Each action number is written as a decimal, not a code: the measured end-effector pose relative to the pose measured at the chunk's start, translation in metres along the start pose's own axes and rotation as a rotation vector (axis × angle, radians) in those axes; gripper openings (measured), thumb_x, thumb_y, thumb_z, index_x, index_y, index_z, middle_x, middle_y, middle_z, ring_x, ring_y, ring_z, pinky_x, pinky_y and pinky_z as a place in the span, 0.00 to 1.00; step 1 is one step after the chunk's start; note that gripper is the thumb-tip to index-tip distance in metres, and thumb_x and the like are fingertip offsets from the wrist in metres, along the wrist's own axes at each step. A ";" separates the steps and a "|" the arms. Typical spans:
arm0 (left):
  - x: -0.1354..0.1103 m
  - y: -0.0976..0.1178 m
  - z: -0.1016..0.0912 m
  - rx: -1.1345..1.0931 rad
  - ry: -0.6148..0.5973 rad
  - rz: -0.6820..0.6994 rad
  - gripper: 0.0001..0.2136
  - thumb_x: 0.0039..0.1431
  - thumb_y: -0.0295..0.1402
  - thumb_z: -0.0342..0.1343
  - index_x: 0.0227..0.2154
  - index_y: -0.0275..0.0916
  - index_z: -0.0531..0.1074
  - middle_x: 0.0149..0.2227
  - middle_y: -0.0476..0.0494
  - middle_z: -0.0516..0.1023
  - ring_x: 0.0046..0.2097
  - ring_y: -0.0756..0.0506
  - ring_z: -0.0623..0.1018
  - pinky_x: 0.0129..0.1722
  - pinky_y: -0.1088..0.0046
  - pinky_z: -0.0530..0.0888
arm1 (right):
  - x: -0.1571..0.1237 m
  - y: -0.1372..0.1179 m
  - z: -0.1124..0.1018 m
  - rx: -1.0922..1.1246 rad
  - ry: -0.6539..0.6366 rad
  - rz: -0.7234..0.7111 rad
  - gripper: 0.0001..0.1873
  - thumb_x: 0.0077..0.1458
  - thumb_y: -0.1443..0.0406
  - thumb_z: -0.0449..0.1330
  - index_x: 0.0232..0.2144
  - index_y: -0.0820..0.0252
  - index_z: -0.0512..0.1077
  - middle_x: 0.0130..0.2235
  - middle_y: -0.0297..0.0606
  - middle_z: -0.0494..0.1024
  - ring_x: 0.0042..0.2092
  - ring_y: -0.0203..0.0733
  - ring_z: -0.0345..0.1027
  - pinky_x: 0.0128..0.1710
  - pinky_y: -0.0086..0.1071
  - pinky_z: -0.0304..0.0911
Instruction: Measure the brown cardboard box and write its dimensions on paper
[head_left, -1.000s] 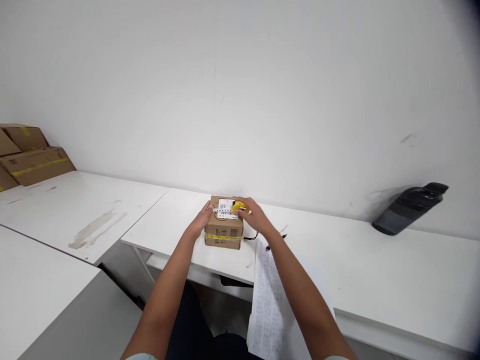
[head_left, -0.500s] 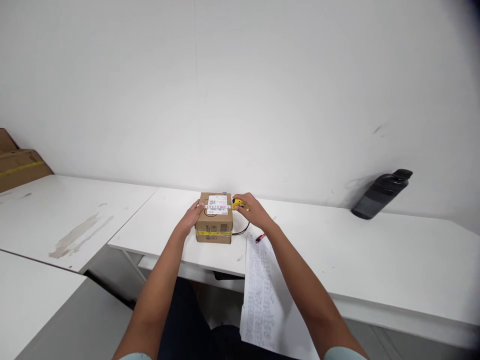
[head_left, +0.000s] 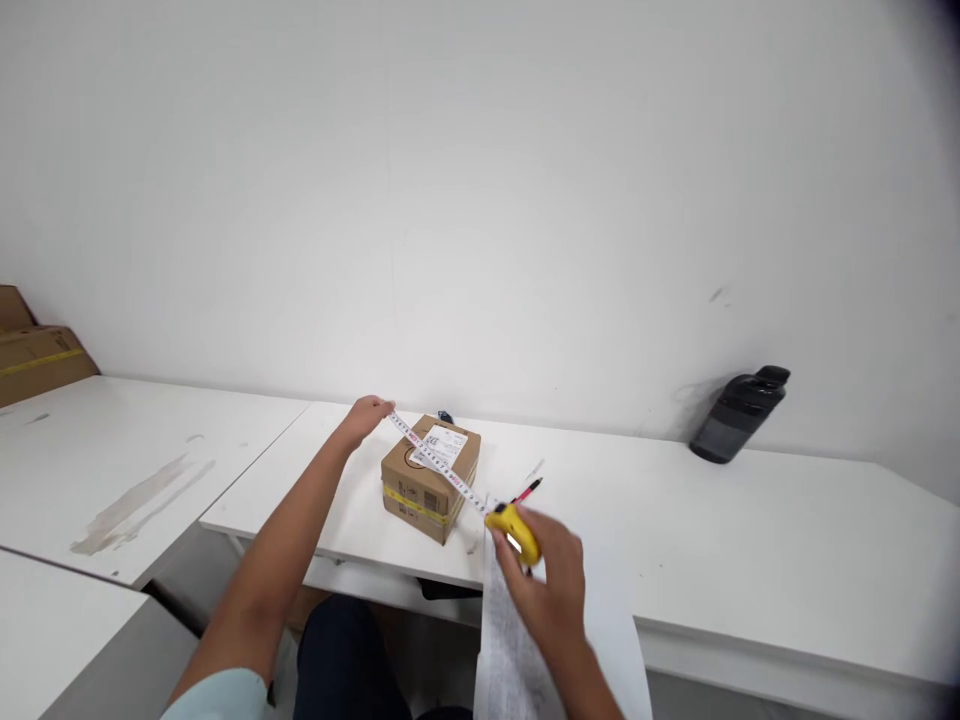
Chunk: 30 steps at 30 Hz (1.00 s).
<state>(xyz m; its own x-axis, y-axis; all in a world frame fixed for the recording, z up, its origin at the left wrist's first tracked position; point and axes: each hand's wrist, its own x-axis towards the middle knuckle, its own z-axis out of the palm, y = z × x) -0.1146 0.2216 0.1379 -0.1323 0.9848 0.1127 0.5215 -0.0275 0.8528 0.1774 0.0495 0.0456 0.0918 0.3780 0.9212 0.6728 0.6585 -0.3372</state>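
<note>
A small cardboard box [head_left: 420,487] with a white label and yellow tape sits turned at an angle on the white desk. Above it, the white blade of a yellow tape measure [head_left: 517,532] stretches diagonally from upper left to lower right. My left hand [head_left: 365,418] pinches the far end of the blade, just behind the box's left side. In my right hand [head_left: 551,570], closed around it, is the yellow case, held in front and to the right of the box, over the written paper sheets [head_left: 517,650]. Neither hand visibly touches the box.
Beside the paper's top edge lies a red and black pen [head_left: 529,490]. A dark bottle [head_left: 739,413] leans against the wall on the right. Larger cardboard boxes [head_left: 41,362] stand at the far left. The desk's front edge [head_left: 375,563] runs close to my legs.
The blade, earlier lying across the box top, is now lifted and drawn out longer. My right hand has come toward me with the case; my left moved back and left. The box has rotated.
</note>
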 end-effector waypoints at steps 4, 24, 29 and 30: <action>0.037 0.044 0.019 0.054 -0.206 0.147 0.17 0.52 0.49 0.56 0.31 0.39 0.76 0.43 0.41 0.80 0.45 0.42 0.75 0.42 0.69 0.70 | -0.035 -0.066 -0.016 0.116 0.178 0.071 0.22 0.52 0.72 0.67 0.49 0.58 0.69 0.41 0.42 0.69 0.37 0.42 0.68 0.30 0.34 0.68; 0.041 0.033 0.116 0.513 -0.253 0.165 0.16 0.60 0.50 0.50 0.39 0.44 0.70 0.38 0.46 0.80 0.40 0.40 0.77 0.45 0.63 0.68 | -0.010 -0.093 0.097 0.095 -0.028 0.108 0.10 0.60 0.68 0.57 0.45 0.59 0.71 0.46 0.46 0.74 0.45 0.47 0.71 0.42 0.42 0.73; 0.040 0.028 0.112 0.425 -0.327 0.211 0.15 0.56 0.51 0.56 0.36 0.45 0.73 0.37 0.51 0.81 0.38 0.46 0.77 0.38 0.71 0.70 | -0.003 -0.078 0.116 0.140 -0.082 0.160 0.18 0.61 0.63 0.56 0.52 0.63 0.67 0.52 0.53 0.68 0.53 0.52 0.68 0.47 0.45 0.73; 0.040 0.027 0.112 0.411 -0.340 0.218 0.15 0.55 0.51 0.57 0.36 0.45 0.74 0.37 0.52 0.81 0.38 0.46 0.77 0.37 0.71 0.70 | -0.003 -0.075 0.117 0.146 -0.098 0.154 0.19 0.61 0.62 0.56 0.53 0.63 0.67 0.53 0.54 0.67 0.53 0.52 0.68 0.46 0.45 0.73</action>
<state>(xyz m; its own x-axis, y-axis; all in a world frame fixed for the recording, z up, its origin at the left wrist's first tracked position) -0.0115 0.2792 0.1088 0.2579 0.9655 0.0361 0.8000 -0.2343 0.5524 0.0408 0.0756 0.0451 0.1082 0.5381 0.8359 0.5423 0.6728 -0.5033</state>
